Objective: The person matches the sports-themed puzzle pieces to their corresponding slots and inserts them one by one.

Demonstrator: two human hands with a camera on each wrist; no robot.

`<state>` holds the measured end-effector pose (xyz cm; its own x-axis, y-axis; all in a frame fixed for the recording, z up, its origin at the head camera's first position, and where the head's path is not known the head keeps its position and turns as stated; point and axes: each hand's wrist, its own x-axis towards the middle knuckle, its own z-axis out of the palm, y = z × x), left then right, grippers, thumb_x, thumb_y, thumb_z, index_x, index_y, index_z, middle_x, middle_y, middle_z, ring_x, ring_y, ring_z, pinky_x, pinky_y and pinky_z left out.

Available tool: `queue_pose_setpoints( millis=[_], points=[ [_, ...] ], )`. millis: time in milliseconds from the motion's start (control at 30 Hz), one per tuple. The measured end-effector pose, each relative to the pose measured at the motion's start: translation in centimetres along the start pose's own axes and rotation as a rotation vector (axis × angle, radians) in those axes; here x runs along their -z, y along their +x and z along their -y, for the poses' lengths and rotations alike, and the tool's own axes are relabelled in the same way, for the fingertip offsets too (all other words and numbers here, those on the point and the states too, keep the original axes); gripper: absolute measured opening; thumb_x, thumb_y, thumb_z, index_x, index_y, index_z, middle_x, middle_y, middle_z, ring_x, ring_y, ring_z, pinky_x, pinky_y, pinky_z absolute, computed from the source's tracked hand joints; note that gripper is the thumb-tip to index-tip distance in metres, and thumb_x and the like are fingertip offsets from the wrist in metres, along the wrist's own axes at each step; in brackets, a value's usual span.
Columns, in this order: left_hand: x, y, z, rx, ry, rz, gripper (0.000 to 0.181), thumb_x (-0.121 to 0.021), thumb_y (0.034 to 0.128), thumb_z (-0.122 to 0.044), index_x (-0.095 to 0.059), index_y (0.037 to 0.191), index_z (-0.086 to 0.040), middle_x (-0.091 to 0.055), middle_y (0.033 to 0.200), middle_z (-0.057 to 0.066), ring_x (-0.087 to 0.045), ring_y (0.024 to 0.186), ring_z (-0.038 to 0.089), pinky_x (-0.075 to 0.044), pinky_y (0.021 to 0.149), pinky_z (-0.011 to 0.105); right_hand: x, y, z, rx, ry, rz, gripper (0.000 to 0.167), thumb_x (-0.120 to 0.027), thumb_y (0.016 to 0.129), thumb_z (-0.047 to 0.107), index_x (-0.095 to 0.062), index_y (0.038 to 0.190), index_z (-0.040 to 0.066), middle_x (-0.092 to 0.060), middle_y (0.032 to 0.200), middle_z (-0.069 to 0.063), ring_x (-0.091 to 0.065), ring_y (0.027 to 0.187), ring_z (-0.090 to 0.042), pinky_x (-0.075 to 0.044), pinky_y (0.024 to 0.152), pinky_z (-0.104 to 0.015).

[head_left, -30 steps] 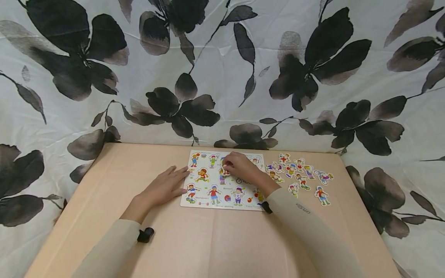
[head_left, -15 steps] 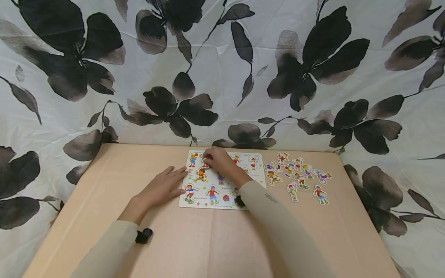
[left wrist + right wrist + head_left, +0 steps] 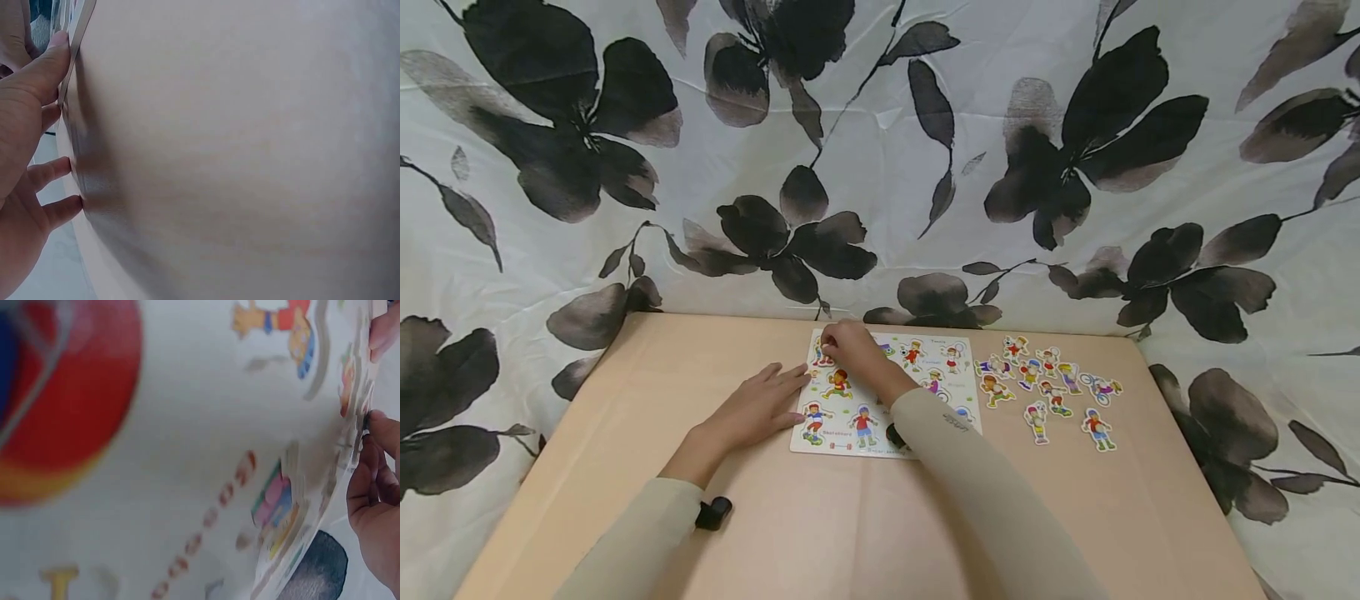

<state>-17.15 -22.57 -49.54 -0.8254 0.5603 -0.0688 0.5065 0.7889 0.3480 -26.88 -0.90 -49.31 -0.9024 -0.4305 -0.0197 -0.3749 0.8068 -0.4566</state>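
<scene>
Right grip (image 3: 853, 350) of yours is pinching a piece (image 3: 822, 358), now at the board's top-left (image 3: 848, 402) vs. mid-board a sec ago, so prob. not placed yet; left grip (image 3: 763, 404) spread at edge.

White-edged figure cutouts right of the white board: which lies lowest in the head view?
The white-edged figure with red top and blue shorts, at lower right; it reaches slightly below the cutout to its left; the others lie higher.
</scene>
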Motion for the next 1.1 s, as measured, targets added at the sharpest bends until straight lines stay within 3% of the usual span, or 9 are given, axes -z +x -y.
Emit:
queue_pose_setpoints(
  millis=[400,767,1100],
  points=[
    [0.3,0.1,0.1,-0.001,0.014,0.008,0.072,-0.068,0.0976,-0.047,-0.047,0.156,-0.011,-0.037,0.167,0.006,-0.032,0.150,0.051,-0.034,0.119,0.067,-1.0,1.2,0.7,-0.006,-0.083,0.006,0.013,-0.068,0.102,0.025,-0.077,0.106,0.017,-0.065,0.095,0.003,-0.055,0.084,-0.010,-0.051,0.073,-0.020],
    [-0.1,0.1,0.0,-0.016,0.031,-0.004,0.070,-0.069,0.0973,-0.045,-0.049,0.154,-0.009,-0.039,0.166,0.009,-0.035,0.148,0.052,-0.037,0.117,0.067,-1.4,0.8,1.1,-0.042,-0.109,0.014,0.015,-0.067,0.102,0.025,-0.075,0.111,0.016,-0.064,0.100,0.001,-0.056,0.088,-0.011,-0.053,0.078,-0.021],
    [-0.2,0.1,0.0,-0.002,0.043,-0.002,0.071,-0.068,0.0980,-0.045,-0.046,0.156,-0.010,-0.038,0.166,0.008,-0.034,0.149,0.051,-0.035,0.118,0.067,0.9,-1.3,-0.4,-0.039,0.040,-0.013,0.022,-0.067,0.102,0.024,-0.073,0.121,0.014,-0.064,0.115,-0.003,-0.060,0.101,-0.015,-0.056,0.092,-0.030]
  ],
)
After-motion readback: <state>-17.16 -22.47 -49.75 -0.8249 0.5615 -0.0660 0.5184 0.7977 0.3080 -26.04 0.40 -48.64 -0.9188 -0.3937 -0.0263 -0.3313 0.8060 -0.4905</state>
